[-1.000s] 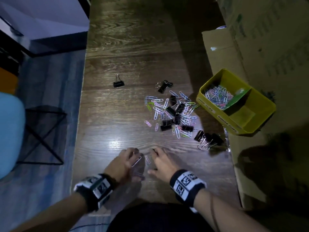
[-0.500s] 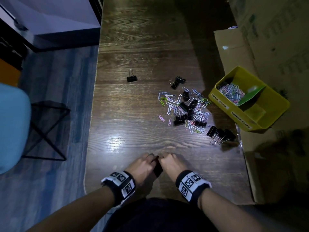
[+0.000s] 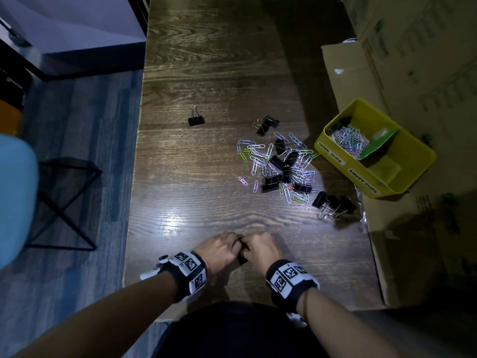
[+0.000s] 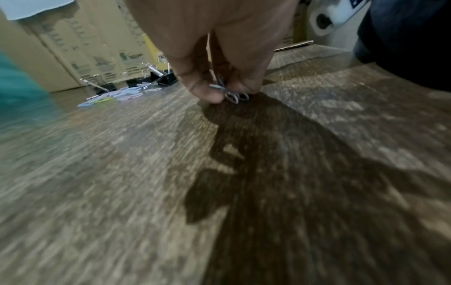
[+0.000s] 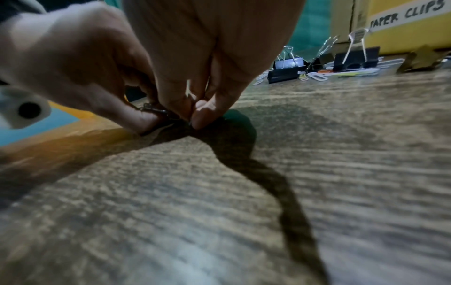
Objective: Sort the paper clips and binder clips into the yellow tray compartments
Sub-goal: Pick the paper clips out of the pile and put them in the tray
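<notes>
Both hands, left (image 3: 221,248) and right (image 3: 262,248), pinching linked paper clips (image 4: 228,92) together (low over table (image 3: 206,197)); risking slippage, scattering.

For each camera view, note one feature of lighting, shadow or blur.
Head view: bright glare patch on the wooden table, dark corners. Left wrist view: tabletop smeared by blur, the left hand casts a dark shadow. Right wrist view: foreground blurred, yellow tray label sharp.
</notes>
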Tool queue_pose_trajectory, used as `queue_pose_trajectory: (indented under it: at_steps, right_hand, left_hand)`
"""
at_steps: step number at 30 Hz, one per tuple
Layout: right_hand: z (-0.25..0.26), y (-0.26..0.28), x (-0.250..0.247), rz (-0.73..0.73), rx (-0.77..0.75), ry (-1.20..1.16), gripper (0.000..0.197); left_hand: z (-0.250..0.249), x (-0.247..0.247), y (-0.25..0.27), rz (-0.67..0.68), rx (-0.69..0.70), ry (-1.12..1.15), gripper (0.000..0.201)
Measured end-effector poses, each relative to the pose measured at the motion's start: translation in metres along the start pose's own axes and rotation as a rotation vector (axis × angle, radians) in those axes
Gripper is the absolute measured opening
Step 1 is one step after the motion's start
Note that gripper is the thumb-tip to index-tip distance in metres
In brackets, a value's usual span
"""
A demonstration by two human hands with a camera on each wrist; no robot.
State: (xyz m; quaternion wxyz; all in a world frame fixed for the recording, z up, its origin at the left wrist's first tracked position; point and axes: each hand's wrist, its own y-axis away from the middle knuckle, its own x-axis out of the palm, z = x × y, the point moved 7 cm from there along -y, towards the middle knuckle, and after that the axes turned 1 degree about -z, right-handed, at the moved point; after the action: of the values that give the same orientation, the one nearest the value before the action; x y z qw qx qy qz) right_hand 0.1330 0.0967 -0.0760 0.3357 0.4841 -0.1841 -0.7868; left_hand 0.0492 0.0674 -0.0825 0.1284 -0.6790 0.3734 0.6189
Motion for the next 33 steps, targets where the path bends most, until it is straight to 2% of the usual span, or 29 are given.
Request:
queue_pose_trajectory:
  at_steps: [2, 3, 4, 6, 8, 9, 11, 13, 15, 18, 22, 23, 24, 27, 31, 33]
  right_hand:
    - [-0.001, 0.000, -0.002, -0.026, -0.009, -0.080, 0.026]
    - [-0.002, 0.000, -0.002, -0.043, -0.003, -0.134, 0.022]
    - [-0.006, -0.001, -0.004, -0.061, 0.009, -0.203, 0.019]
    - [-0.018, -0.003, -0.012, -0.109, 0.063, -0.360, 0.014]
    - [-0.033, -0.001, -0.030, -0.199, 0.118, -0.506, 0.011]
    - [-0.042, 0.000, -0.043, -0.261, 0.138, -0.572, 0.011]
    - [-0.059, 0.005, -0.072, -0.367, 0.157, -0.701, 0.008]
    - [-0.076, 0.010, -0.104, -0.438, 0.143, -0.831, 0.006]
    - [-0.093, 0.016, -0.137, -0.490, 0.128, -0.889, 0.016]
    - [-0.117, 0.025, -0.191, -0.626, 0.070, -0.915, 0.026]
    - [-0.144, 0.021, -0.252, -0.762, 0.074, -0.822, 0.011]
    - [-0.152, 0.016, -0.265, -0.801, 0.092, -0.740, 0.005]
    - [-0.158, 0.012, -0.277, -0.827, 0.112, -0.650, 0.008]
    - [-0.167, -0.003, -0.300, -0.809, 0.167, -0.497, 0.014]
    - [-0.168, -0.021, -0.315, -0.749, 0.173, -0.275, 0.017]
    - [-0.168, -0.028, -0.313, -0.682, 0.183, -0.227, 0.022]
  left_hand:
    - [0.005, 0.000, 0.000, -0.009, -0.032, 0.032, 0.020]
    - [0.004, -0.004, 0.000, -0.031, -0.037, 0.053, 0.020]
    - [0.005, -0.008, -0.002, -0.053, -0.050, 0.117, 0.024]
    - [0.009, -0.029, -0.004, -0.135, -0.140, 0.313, 0.017]
    - [0.021, -0.045, -0.010, -0.231, -0.283, 0.567, 0.018]
    - [0.033, -0.043, -0.015, -0.219, -0.404, 0.738, 0.011]
    - [0.051, -0.029, -0.029, -0.091, -0.611, 1.080, 0.024]
    - [0.058, -0.039, -0.055, -0.051, -0.626, 1.273, 0.026]
    - [0.059, -0.075, -0.092, -0.100, -0.550, 1.347, 0.016]
    - [0.056, -0.133, -0.151, -0.192, -0.474, 1.378, 0.013]
    - [0.048, -0.186, -0.230, -0.281, -0.462, 1.318, 0.013]
    - [0.046, -0.195, -0.247, -0.301, -0.460, 1.269, 0.011]
    - [0.043, -0.202, -0.262, -0.320, -0.463, 1.211, 0.011]
    - [0.034, -0.205, -0.292, -0.317, -0.448, 1.008, 0.009]
    - [0.023, -0.198, -0.300, -0.215, -0.386, 0.765, 0.016]
    - [0.025, -0.208, -0.293, -0.308, -0.340, 0.757, 0.018]
